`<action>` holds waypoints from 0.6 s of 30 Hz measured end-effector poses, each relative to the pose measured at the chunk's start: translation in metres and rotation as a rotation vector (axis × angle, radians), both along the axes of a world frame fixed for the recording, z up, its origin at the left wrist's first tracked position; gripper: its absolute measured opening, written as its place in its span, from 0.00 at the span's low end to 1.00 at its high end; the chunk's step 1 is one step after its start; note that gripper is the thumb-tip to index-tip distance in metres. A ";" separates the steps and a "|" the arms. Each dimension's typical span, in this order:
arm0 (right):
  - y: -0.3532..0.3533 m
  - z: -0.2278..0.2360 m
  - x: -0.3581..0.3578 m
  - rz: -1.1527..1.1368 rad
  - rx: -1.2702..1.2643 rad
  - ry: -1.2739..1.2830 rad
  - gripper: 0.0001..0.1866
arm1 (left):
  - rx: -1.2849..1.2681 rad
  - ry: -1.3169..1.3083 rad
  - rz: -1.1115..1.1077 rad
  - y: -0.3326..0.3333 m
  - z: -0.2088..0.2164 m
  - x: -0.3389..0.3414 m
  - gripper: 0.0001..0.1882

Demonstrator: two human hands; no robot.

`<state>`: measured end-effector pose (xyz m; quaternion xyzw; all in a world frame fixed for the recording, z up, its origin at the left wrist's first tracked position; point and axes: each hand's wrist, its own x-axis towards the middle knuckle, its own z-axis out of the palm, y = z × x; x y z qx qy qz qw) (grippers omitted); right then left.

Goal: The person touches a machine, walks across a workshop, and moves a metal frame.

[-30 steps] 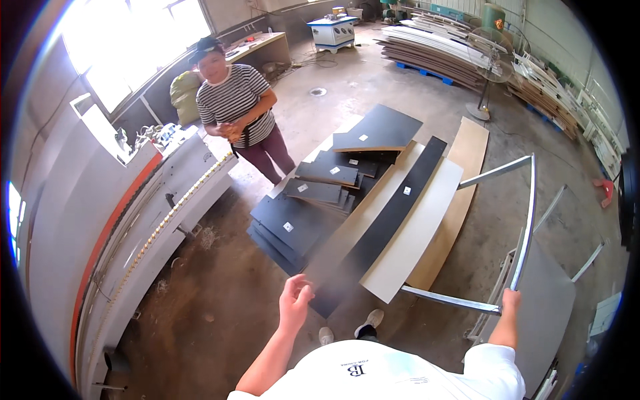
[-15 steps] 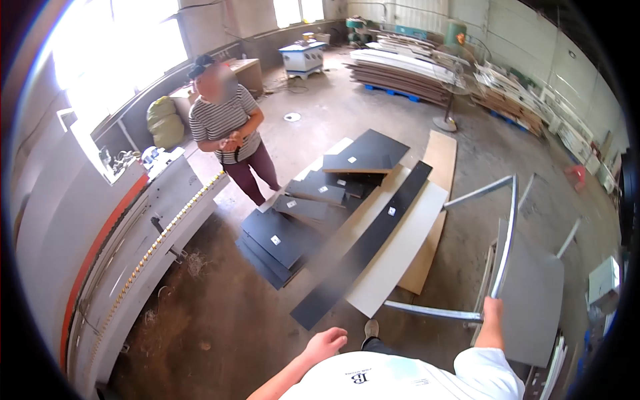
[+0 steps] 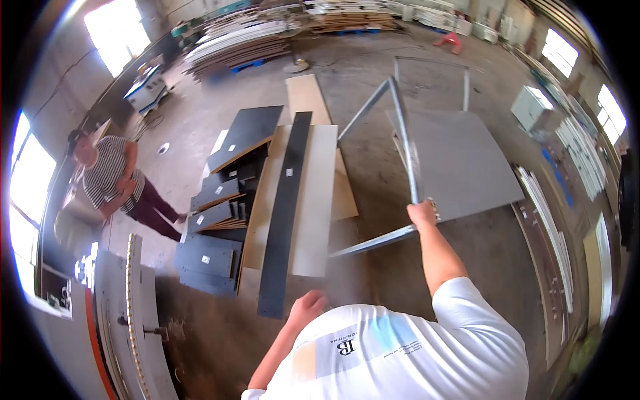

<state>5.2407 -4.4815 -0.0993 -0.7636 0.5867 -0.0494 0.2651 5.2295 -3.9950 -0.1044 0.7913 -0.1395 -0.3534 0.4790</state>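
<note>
A worker's right hand (image 3: 422, 213) grips a metal frame (image 3: 405, 140) just right of piled dark panels (image 3: 207, 260).
The panels already lie stacked; the frame alone is clearly in hand. Near a long dark board (image 3: 285, 200), the left hand (image 3: 308, 307) curls, too blurred to tell whether it holds anything. Farther right, a white box (image 3: 531, 108) hides any contents.

Right hand (image 3: 421, 213) on metal frame (image 3: 407, 150), stacked dark panels (image 3: 200, 257)

Daylight, fairly bright / left windows (image 3: 117, 37), far left of right hand (image 3: 421, 212) grip: blown white / right windows (image 3: 560, 52), beyond grip: also glaring / floor (image 3: 400, 277) below grip: dim / left hand (image 3: 307, 308), left of grip: soft blur / fisheye bend, black rim
</note>
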 end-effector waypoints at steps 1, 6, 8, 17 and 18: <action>-0.001 -0.003 -0.007 -0.008 0.022 -0.010 0.30 | 0.021 -0.052 -0.085 -0.011 0.003 0.005 0.18; 0.035 0.002 -0.031 0.007 0.081 -0.032 0.32 | 0.103 -0.160 -0.319 -0.044 0.007 -0.024 0.18; 0.045 0.000 -0.045 0.005 0.100 -0.055 0.32 | 0.135 -0.178 -0.368 -0.047 0.007 -0.046 0.19; 0.084 -0.007 -0.097 0.042 0.123 -0.257 0.33 | 0.140 0.082 -0.163 0.010 0.016 -0.166 0.19; 0.089 -0.013 -0.102 0.057 0.121 -0.256 0.33 | 0.129 0.130 -0.104 0.024 0.020 -0.180 0.19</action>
